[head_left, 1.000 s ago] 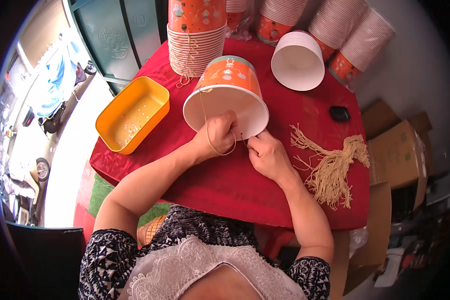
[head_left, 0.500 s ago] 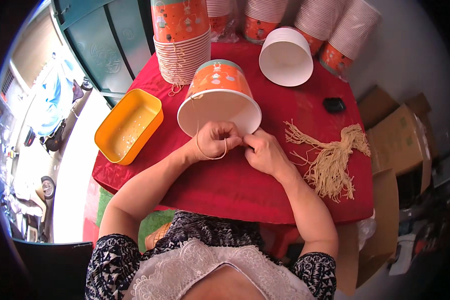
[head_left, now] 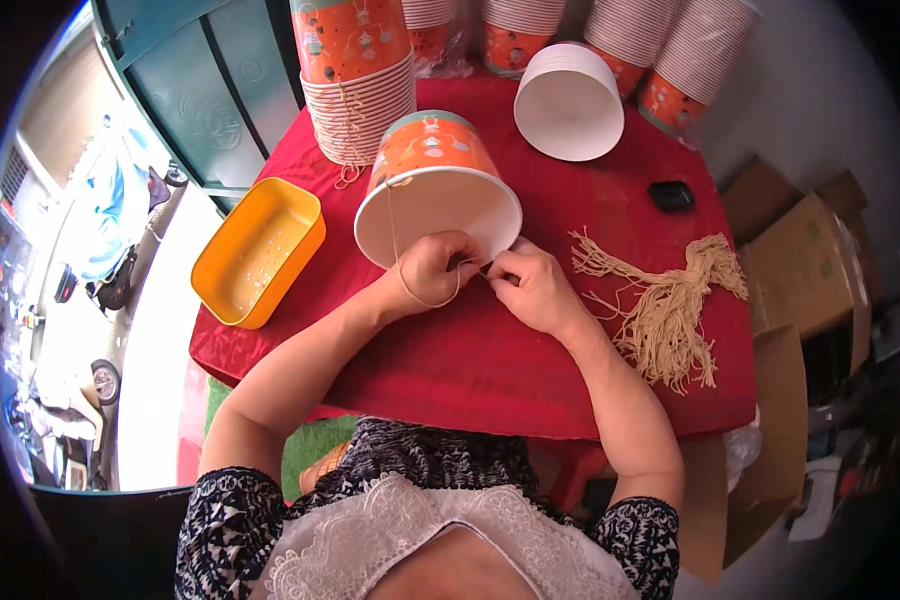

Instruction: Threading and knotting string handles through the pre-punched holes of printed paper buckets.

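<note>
String [head_left: 422,290], thin and limp, loops from the rim of the tipped paper bucket [head_left: 435,190] on the red surface [head_left: 470,370], best pinched near its end. Both the left hand [head_left: 438,272] and right hand [head_left: 532,288] have fingers closed narrowly on it beside the light, crushable bucket's mouth.

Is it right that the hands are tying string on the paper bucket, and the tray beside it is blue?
Not quite. The head view shows the tray is orange-yellow, not blue. Both hands do work string at the paper bucket.
</note>
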{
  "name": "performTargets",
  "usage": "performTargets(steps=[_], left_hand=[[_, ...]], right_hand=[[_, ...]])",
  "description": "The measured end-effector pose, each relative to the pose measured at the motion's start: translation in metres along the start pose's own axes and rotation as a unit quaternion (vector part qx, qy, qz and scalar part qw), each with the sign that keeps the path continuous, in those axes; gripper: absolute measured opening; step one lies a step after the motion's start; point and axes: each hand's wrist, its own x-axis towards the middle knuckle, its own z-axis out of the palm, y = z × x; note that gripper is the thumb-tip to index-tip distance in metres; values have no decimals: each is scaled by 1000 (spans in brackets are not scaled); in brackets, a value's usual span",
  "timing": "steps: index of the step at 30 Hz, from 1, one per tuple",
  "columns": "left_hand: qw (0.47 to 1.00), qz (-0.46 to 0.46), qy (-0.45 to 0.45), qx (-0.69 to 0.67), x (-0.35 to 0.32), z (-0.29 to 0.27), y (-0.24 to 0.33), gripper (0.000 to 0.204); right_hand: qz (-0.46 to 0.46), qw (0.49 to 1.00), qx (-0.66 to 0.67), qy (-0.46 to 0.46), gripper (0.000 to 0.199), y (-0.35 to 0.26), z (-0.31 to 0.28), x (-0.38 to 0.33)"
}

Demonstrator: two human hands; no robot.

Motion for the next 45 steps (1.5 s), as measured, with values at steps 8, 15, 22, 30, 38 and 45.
performTargets(steps=[8, 15, 22, 30, 38, 45], left_hand=[[990, 62, 20, 122, -3, 8, 6, 9], [979, 102, 29, 176, -4, 15, 2, 8], [972, 113, 35, 201, -4, 15, 3, 9], [979, 110, 37, 169, -3, 13, 7, 8], [997, -33, 63, 41, 2, 5, 10, 9], [997, -70, 45, 1, 2, 7, 7, 12]], right_hand=[[62, 996, 63, 32, 7, -2, 2, 1], [105, 992, 68, 9, 9, -6, 0, 3], [208, 969, 130, 14, 16, -33, -6, 6], [180, 973, 142, 32, 24, -18, 10, -1], [35, 994, -72, 72, 11, -19, 7, -5], [135, 981, 61, 123, 13, -34, 15, -1]])
